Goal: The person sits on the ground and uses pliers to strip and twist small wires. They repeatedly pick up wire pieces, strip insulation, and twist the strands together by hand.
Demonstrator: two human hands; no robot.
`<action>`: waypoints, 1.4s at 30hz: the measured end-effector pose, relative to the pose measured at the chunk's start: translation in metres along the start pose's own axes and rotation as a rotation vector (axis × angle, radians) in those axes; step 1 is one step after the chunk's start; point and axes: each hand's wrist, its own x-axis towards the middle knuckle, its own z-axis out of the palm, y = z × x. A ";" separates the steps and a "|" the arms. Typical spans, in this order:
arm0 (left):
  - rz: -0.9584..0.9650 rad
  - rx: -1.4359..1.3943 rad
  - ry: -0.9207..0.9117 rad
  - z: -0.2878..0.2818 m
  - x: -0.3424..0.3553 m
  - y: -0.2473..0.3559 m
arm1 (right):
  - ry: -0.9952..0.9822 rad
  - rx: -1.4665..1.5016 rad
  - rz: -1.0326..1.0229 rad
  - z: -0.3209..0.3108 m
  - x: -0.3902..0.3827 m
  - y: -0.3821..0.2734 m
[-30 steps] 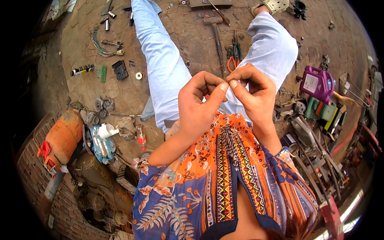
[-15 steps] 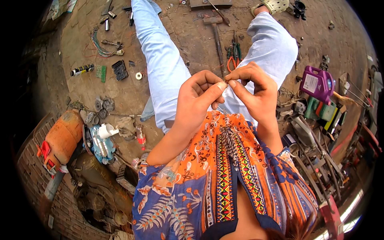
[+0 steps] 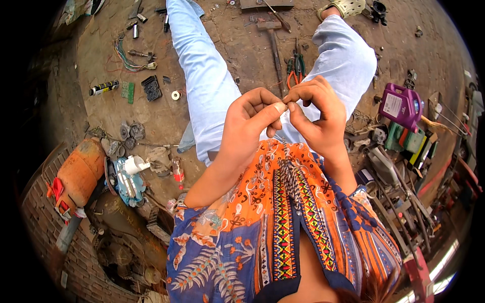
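My left hand (image 3: 247, 123) and my right hand (image 3: 318, 121) meet above my lap, thumbs and index fingertips pinched together at one spot. Something tiny seems to be between them, too small to make out. The other fingers of both hands are curled. Beneath them are my light blue trousers (image 3: 204, 91) and my patterned orange and blue shirt (image 3: 232, 237). Past my hands, between my legs on the ground, lie a hammer (image 3: 274, 50) and pliers (image 3: 298, 65) with orange and dark handles.
Left lie a wire bundle (image 3: 129, 59), spray can (image 3: 103, 88), black tray (image 3: 150, 88), rusty orange cylinder (image 3: 83, 171) and plastic bottle (image 3: 178, 171). Right are a purple jug (image 3: 401, 103) and piled metal bars (image 3: 394, 192). A dark metal piece (image 3: 265, 6) lies at the top.
My hands stay joined at the fingertips. My left hand has edged slightly up, showing more of its lower fingers, and my right fingers have shifted a little upward.
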 end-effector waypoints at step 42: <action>0.744 0.850 0.253 0.014 -0.007 -0.005 | 0.182 0.241 0.271 0.007 -0.008 -0.004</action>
